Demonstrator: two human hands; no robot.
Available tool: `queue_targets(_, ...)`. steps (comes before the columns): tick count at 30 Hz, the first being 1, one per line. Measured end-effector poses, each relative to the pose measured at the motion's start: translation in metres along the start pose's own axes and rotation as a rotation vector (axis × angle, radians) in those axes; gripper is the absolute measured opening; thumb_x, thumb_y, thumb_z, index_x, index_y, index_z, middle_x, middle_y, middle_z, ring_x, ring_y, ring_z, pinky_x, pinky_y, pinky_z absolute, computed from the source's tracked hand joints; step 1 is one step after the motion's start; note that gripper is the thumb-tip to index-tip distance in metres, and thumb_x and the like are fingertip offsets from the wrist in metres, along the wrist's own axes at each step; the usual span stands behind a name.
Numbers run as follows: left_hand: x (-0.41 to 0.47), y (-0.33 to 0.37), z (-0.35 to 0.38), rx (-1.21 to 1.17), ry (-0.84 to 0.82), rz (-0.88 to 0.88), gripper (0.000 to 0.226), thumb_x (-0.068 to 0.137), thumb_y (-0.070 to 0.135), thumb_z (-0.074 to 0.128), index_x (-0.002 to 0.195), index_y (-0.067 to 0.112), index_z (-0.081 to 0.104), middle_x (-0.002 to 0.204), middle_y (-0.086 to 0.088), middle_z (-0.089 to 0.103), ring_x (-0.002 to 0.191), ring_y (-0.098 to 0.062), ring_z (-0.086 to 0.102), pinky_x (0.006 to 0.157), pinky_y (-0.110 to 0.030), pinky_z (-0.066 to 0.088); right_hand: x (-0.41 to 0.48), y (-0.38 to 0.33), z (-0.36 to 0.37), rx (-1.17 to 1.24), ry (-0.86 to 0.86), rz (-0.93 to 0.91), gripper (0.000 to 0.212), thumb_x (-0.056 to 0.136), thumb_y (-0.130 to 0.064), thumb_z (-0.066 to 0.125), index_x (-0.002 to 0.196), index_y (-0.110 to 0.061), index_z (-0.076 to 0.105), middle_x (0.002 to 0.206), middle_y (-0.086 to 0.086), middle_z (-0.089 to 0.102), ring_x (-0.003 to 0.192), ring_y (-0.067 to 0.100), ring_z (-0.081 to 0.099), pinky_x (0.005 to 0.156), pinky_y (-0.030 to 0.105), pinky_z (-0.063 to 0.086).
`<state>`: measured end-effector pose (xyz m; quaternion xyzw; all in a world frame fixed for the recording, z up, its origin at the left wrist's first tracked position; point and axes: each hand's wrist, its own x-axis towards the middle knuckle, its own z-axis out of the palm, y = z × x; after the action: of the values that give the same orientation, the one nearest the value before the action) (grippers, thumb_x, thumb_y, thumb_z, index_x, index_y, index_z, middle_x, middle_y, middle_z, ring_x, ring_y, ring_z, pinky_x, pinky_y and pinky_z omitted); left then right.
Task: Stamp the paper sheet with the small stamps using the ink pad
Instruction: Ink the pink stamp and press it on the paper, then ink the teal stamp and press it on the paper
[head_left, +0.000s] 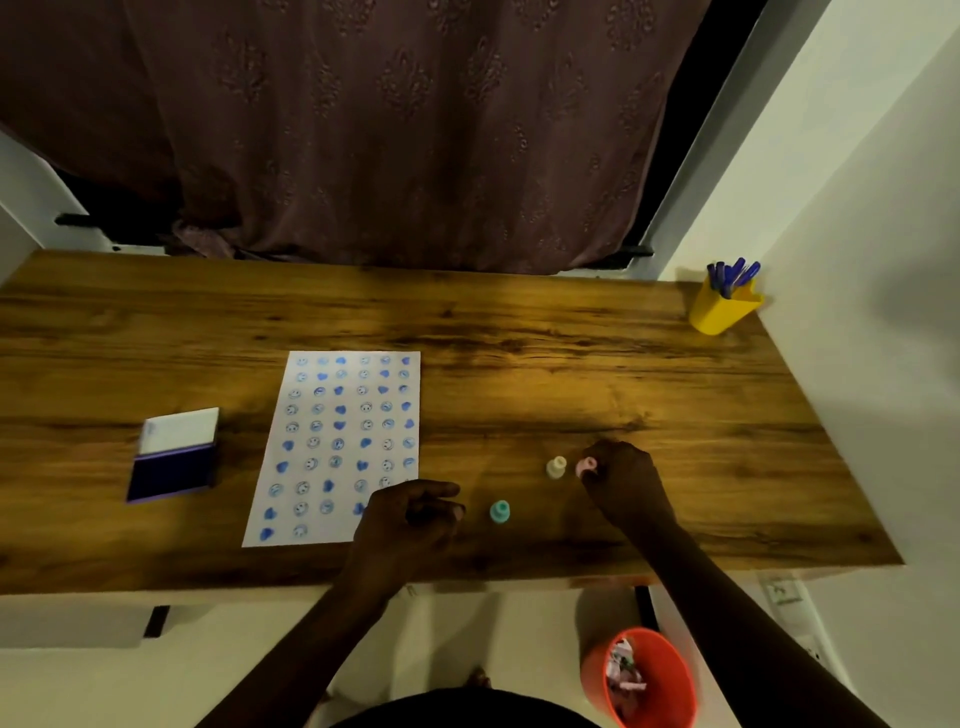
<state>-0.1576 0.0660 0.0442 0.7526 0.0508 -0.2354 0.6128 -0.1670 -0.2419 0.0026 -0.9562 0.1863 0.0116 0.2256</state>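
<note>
**Pinching the pink stamp beside the filled sheet**

Lying flat on the wooden tabletop (519, 332), the paper sheet (337, 447) is covered in rows of blue smiley and heart prints. To its left sits the ink pad (174, 457), lid raised, dark pad showing. The right hand (623, 483) rests on the tabletop right of the sheet, its grip closed around a small pink stamp (586, 466) at the fingertips. Just beside that, to the left, a cream stamp (556, 467) stands upright, apart from the hand. A teal stamp (500, 512) stands nearer the front edge, between the two hands. The left hand (410, 514) covers the sheet's lower right corner, fingers loosely curled and apart, holding nothing. A yellow pen cup (722, 312) holding blue pens stands at the far right corner. An orange bin (644, 675) sits on the floor below.
</note>
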Motion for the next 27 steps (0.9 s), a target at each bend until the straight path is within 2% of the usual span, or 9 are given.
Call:
queue_targets(3, 0.002, -0.001, 0.001, -0.005, 0.020, -0.002, 0.027, 0.081, 0.009, 0.085, 0.089, 0.035, 0.079, 0.092, -0.001, 0.083, 0.092, -0.024, 0.079, 0.088, -0.058, 0.062, -0.003, -0.002, -0.003, 0.002, -0.003, 0.004, 0.024, 0.095, -0.025, 0.061, 0.111, -0.010, 0.073, 0.102, 0.015, 0.075, 0.096, 0.033, 0.072, 0.089, 0.037, 0.055)
queue_targets(7, 0.006, 0.000, 0.001, 0.009, 0.018, -0.001, 0.024, 0.081, 0.014, 0.086, 0.100, 0.028, 0.079, 0.096, -0.002, 0.083, 0.088, -0.023, 0.080, 0.086, -0.054, 0.064, -0.017, -0.011, -0.016, 0.032, 0.091, 0.028, 0.047, 0.089, -0.031, 0.073, 0.131, -0.011, 0.064, 0.119, 0.014, 0.068, 0.108, 0.032, 0.067, 0.093, 0.042, 0.056)
queue_targets(10, 0.008, 0.000, -0.003, -0.027, 0.024, -0.012, 0.023, 0.082, 0.010, 0.085, 0.100, 0.023, 0.079, 0.091, -0.006, 0.083, 0.081, -0.032, 0.080, 0.086, -0.057, 0.063, -0.033, -0.027, -0.015, 0.022, 0.161, -0.087, 0.037, 0.088, -0.027, 0.073, 0.121, -0.011, 0.068, 0.115, 0.012, 0.069, 0.105, 0.032, 0.067, 0.090, 0.043, 0.057)
queue_targets(12, 0.008, -0.001, -0.004, -0.050, 0.010, -0.015, 0.024, 0.083, 0.006, 0.083, 0.102, 0.019, 0.079, 0.094, -0.012, 0.082, 0.084, -0.039, 0.079, 0.086, -0.059, 0.063, -0.045, -0.044, -0.009, 0.040, 0.099, -0.175, 0.029, 0.090, -0.029, 0.070, 0.114, -0.013, 0.070, 0.108, 0.009, 0.071, 0.099, 0.028, 0.070, 0.088, 0.038, 0.057)
queue_targets(15, 0.009, -0.003, -0.005, -0.032, 0.010, -0.002, 0.023, 0.083, 0.007, 0.083, 0.101, 0.020, 0.079, 0.092, -0.010, 0.083, 0.083, -0.033, 0.080, 0.083, -0.053, 0.065, -0.058, -0.068, 0.007, 0.087, -0.009, -0.262, 0.038, 0.089, -0.039, 0.073, 0.117, -0.013, 0.071, 0.103, 0.006, 0.073, 0.091, 0.022, 0.071, 0.077, 0.031, 0.056)
queue_targets(19, 0.007, -0.010, -0.007, -0.023, -0.004, 0.020, 0.024, 0.083, 0.009, 0.083, 0.102, 0.023, 0.080, 0.090, -0.004, 0.084, 0.086, -0.026, 0.081, 0.076, -0.040, 0.067, -0.058, -0.084, 0.027, -0.035, -0.124, -0.260, 0.046, 0.091, -0.049, 0.066, 0.126, -0.019, 0.064, 0.113, 0.003, 0.073, 0.100, 0.022, 0.071, 0.081, 0.032, 0.058)
queue_targets(22, 0.005, -0.015, -0.012, -0.025, -0.021, 0.036, 0.024, 0.082, 0.013, 0.084, 0.101, 0.026, 0.080, 0.090, -0.002, 0.084, 0.086, -0.022, 0.081, 0.082, -0.043, 0.066, -0.052, -0.087, 0.035, -0.073, -0.160, -0.226, 0.037, 0.092, -0.043, 0.065, 0.122, -0.021, 0.066, 0.119, 0.002, 0.072, 0.108, 0.023, 0.070, 0.088, 0.034, 0.058)
queue_targets(25, 0.003, -0.020, -0.023, -0.071, -0.046, 0.040, 0.027, 0.077, 0.024, 0.083, 0.103, 0.028, 0.080, 0.090, -0.004, 0.084, 0.086, -0.023, 0.081, 0.090, -0.051, 0.063, -0.049, -0.093, 0.037, -0.003, -0.155, -0.189, 0.023, 0.091, -0.038, 0.067, 0.106, -0.021, 0.072, 0.106, 0.001, 0.077, 0.097, 0.021, 0.072, 0.081, 0.034, 0.059)
queue_targets(27, 0.003, -0.022, -0.030, -0.061, -0.039, 0.058, 0.031, 0.075, 0.036, 0.082, 0.105, 0.036, 0.079, 0.092, 0.002, 0.084, 0.089, -0.018, 0.080, 0.090, -0.049, 0.063, -0.048, -0.101, 0.036, 0.144, -0.142, -0.149, 0.018, 0.090, -0.037, 0.071, 0.095, -0.020, 0.075, 0.095, -0.002, 0.077, 0.085, 0.015, 0.072, 0.075, 0.033, 0.059)
